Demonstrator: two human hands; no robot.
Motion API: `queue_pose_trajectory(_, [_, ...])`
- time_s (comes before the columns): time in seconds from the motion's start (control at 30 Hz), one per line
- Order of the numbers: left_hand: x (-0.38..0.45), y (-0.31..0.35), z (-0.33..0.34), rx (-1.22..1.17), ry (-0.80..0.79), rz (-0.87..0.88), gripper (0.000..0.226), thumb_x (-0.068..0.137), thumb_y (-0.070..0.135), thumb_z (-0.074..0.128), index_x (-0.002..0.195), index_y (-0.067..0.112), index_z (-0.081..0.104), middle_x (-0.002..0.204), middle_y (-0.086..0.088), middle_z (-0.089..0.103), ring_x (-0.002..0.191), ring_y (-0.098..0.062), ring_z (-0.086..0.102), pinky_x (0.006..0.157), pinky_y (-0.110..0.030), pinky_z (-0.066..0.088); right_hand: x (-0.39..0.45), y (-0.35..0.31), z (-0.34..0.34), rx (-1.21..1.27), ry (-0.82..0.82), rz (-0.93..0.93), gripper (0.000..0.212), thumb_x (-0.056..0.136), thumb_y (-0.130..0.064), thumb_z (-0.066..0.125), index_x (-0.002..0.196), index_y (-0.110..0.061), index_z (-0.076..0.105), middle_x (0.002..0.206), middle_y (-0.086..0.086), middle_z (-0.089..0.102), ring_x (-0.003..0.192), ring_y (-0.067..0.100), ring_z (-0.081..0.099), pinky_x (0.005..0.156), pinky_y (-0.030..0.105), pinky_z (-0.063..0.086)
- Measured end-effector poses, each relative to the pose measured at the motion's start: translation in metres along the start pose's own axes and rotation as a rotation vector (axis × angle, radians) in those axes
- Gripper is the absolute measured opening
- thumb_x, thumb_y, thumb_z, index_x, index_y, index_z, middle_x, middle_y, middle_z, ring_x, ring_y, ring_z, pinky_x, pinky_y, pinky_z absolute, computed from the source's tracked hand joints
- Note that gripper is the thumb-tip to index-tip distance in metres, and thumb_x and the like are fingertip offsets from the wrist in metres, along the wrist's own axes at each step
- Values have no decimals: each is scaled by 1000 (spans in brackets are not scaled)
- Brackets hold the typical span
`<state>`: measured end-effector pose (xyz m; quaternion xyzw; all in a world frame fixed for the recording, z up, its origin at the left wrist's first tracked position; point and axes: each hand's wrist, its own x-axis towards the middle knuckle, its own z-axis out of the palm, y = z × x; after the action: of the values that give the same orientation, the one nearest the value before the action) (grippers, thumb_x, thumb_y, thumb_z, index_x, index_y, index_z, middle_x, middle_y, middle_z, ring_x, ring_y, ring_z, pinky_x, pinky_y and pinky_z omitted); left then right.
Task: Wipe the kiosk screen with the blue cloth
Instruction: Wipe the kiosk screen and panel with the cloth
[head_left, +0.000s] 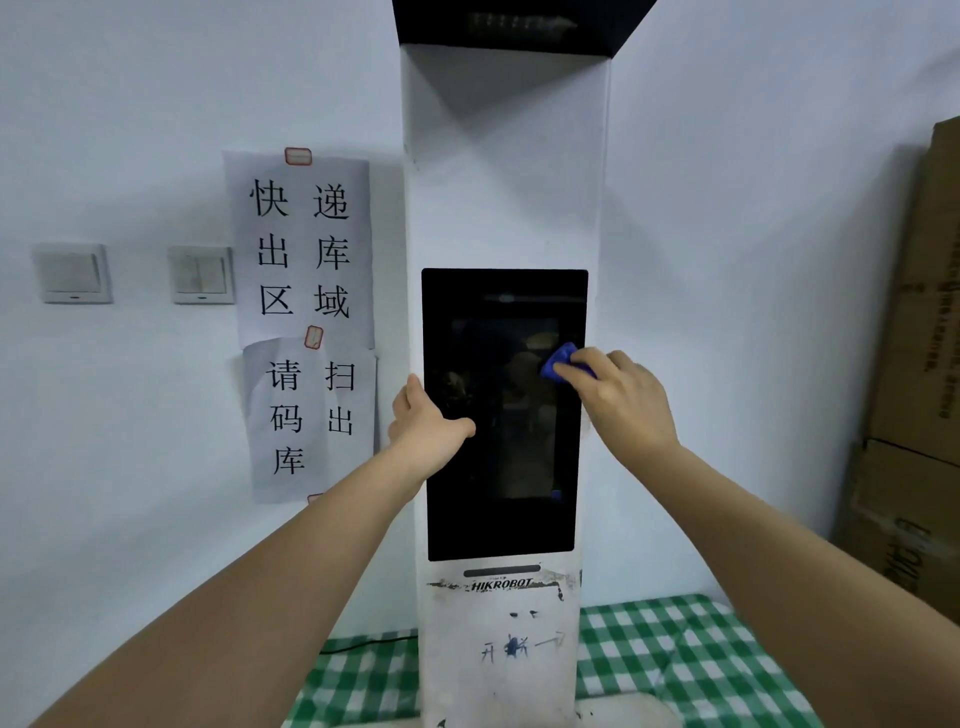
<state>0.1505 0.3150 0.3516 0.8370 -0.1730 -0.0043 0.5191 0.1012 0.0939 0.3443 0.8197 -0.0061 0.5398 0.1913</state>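
R hand (621, 395) grips the blue cloth (563, 361), bunched under its fingertips, and presses it on the kiosk screen (501, 467) near the screen's R edge, about 2 o'clock from screen centre. Only a small wad of cloth shows past the fingers. L hand (426, 421) clasps the L edge of the kiosk (504, 182) at approx 9 o'clock of the screen: thumb lies across the dark glass, fingers wrap round the side out of sight. Both forearms are bare and reach up from the bottom corners.

Screen is dark, w/ dim reflections, set in the tall white kiosk post; "HIKROBOT" label (501, 584) sits just below at 6 o'clock, w/ scuffs and scribbles under it. At 9 o'clock of the kiosk, two paper signs (306, 249) w/ Chinese characters are taped to the wall; further L, two light switches (72, 273). At 3 o'clock, stacked cardboard boxes (914, 364). Green-checked cloth (675, 660) covers the counter at the kiosk's base.
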Motion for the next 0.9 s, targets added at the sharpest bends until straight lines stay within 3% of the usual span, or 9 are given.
queue_pose_trajectory(0.17, [1, -1, 0, -11, -4, -4, 89, 90, 20, 56, 153, 20, -7, 159, 4, -4, 145, -26, 17, 114, -40, 24, 42, 6, -4, -8, 73, 212, 50, 60, 10, 79, 102, -18, 72, 94, 5, 65, 60, 28, 53, 45, 24, 30])
queue_pose_trajectory(0.37, [1, -4, 0, -1, 7, 11, 89, 89, 19, 57, 152, 22, -6, 159, 4, -3, 144, -27, 20, 113, -40, 26, -5, -1, 10, 22, 43, 147, 56, 58, 11, 78, 107, -16, 71, 92, 6, 64, 60, 26, 51, 45, 26, 36])
queue_pose_trajectory(0.5, [1, -3, 0, -9, 3, 0, 90, 89, 20, 58, 152, 20, -6, 159, 3, -2, 144, -27, 19, 113, -40, 25, -3, 2, 3, 2, -29, 118, 49, 60, 7, 80, 101, -18, 71, 91, 3, 63, 59, 26, 51, 43, 26, 36])
queue_pose_trajectory(0.67, [0, -1, 1, -5, 2, -2, 89, 89, 21, 57, 152, 20, -6, 159, 3, -3, 144, -27, 19, 113, -40, 25, 34, 7, -6, 68, 52, 316, 46, 68, 9, 73, 105, -19, 70, 93, 6, 64, 64, 30, 54, 44, 24, 31])
queue_pose_trajectory(0.9, [1, -6, 5, 11, 45, 16, 91, 87, 19, 59, 152, 22, -5, 160, 3, -1, 144, -29, 20, 114, -41, 26, -24, -8, 10, 83, -13, 247, 58, 59, 11, 79, 109, -15, 69, 91, 7, 63, 62, 28, 53, 42, 27, 41])
